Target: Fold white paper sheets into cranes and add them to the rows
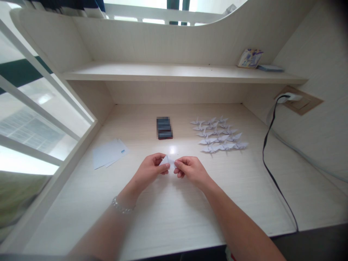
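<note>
Between my two hands, above the middle of the desk, is a small piece of folded white paper (168, 160). My left hand (155, 165) pinches its left side between thumb and fingers. On the opposite side, my right hand (189, 168) grips the right edge, also with thumb and fingertips. The fingers cover parts of the paper, so its full shape is hidden. To the right, several white paper cranes (217, 137) stand in rows. A few flat sheets of white paper (107, 154) lie overlapping on the left.
A dark, pixelated rectangular object (164, 128) lies beyond my hands. A black cable (268, 163) runs from a wall socket (304, 101) down across the desk's right side. Above the desk's back spans a shelf (163, 70) with a small colourful box (250, 58). White rails (40, 105) border the left.
</note>
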